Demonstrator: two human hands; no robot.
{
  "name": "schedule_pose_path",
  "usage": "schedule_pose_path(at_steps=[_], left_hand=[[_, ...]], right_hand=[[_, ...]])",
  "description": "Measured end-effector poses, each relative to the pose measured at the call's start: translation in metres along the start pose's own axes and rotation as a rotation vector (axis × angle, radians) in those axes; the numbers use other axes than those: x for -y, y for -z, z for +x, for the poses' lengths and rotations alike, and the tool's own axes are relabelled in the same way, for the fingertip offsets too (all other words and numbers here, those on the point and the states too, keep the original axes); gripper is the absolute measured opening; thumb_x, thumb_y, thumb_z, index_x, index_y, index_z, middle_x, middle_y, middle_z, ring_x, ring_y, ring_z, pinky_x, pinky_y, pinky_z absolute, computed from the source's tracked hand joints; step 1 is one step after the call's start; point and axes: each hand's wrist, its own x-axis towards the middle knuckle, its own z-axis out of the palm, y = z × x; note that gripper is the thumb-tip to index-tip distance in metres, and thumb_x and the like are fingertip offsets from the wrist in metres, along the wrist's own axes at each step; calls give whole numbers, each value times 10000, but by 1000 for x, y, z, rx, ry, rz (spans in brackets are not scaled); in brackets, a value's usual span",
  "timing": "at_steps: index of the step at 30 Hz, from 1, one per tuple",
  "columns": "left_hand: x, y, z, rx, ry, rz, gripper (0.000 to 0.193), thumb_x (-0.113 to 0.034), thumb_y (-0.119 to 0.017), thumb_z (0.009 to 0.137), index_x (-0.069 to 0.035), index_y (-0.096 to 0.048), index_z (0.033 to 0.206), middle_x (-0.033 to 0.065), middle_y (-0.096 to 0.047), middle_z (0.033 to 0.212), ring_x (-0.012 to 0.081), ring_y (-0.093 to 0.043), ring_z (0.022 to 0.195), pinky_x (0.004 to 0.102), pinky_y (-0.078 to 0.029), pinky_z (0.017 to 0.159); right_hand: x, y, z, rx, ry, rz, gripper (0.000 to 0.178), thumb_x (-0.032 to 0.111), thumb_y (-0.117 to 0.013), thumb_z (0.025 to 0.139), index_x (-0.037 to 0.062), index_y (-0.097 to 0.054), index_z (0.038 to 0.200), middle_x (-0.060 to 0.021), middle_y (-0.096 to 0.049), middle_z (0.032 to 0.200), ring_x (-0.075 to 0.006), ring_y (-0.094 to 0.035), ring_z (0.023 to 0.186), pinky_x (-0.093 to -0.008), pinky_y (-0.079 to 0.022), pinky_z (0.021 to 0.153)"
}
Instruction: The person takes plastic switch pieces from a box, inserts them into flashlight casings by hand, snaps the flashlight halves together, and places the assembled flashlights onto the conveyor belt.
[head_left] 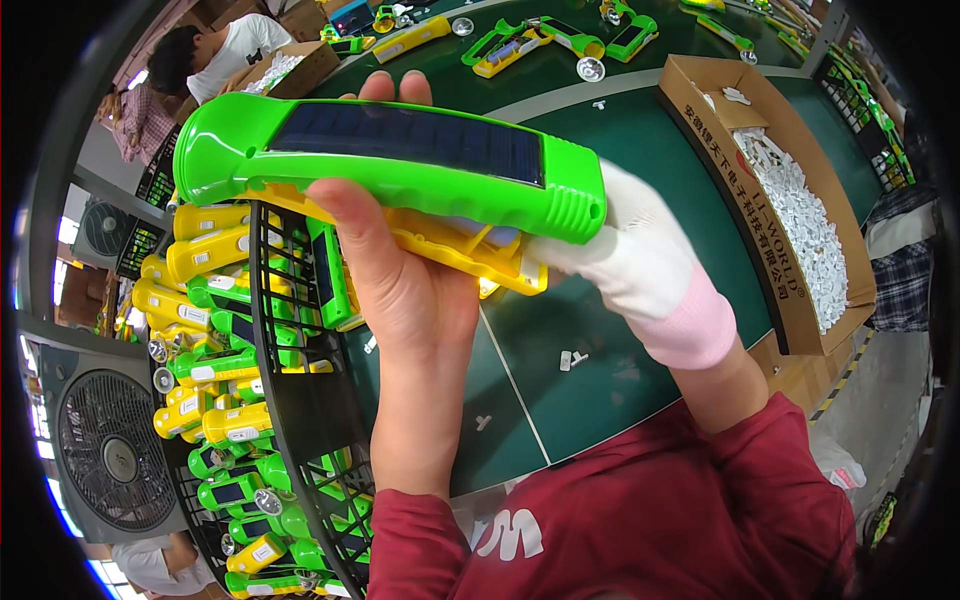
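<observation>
A flashlight casing is held up close in front of me, its green upper shell bearing a long dark solar panel. Beneath it lies the yellow lower shell, and a gap between the two shells shows something pale purple inside at the tail end. My bare left hand is closed around the middle of the casing, thumb on the near side and fingertips over the far side. My right hand, in a white glove with a pink cuff, grips the casing's tail end; its fingertips are partly hidden behind the shells.
To the left stands a black crate packed with green and yellow flashlights. Small white plastic pieces lie on the green table. A cardboard box of white pieces is at right. Beyond are more flashlight parts, a fan and other people.
</observation>
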Motion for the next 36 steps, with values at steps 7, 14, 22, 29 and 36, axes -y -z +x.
schedule_pose_path(at_steps=[7,14,22,29,36], left_hand=[[8,2,1,53,58,-13,648,-518,-504,826,-88,-383,1296,63,-429,1313,203,-362,1253,398,-352,1030],[34,13,6,-48,274,-57,622,-511,-454,862,-66,-379,1291,89,-435,1306,205,-412,1210,375,-365,1005],[99,25,-19,-107,495,-31,518,-455,-392,913,-83,-366,1272,97,-466,1252,211,-440,1166,384,-358,1002],[129,55,-33,-109,652,-16,548,-465,-411,897,-77,-321,1274,121,-472,1238,230,-460,1148,396,-380,987],[136,67,-37,-37,732,-18,534,-465,-501,861,-86,-360,1211,128,-507,1178,246,-486,1113,406,-419,942]], right_hand=[[3,14,-4,203,-222,226,345,273,-582,829,-12,-552,1022,-72,-594,826,-90,-585,654,-205,-482,571],[-12,56,-3,-96,29,-55,382,246,-519,850,0,-526,1142,-97,-598,1059,-145,-581,881,-289,-471,751],[-35,49,-5,-143,322,-1183,470,380,-498,846,58,-456,1185,-167,-585,797,-363,-583,658,-436,-476,591],[-63,66,-11,-62,139,-1343,543,383,-500,827,151,-391,1305,-151,-584,748,-342,-586,598,-428,-480,549],[-80,70,-12,15,91,-1243,583,359,-495,817,226,-330,1360,-144,-587,747,-342,-587,636,-435,-476,570]])
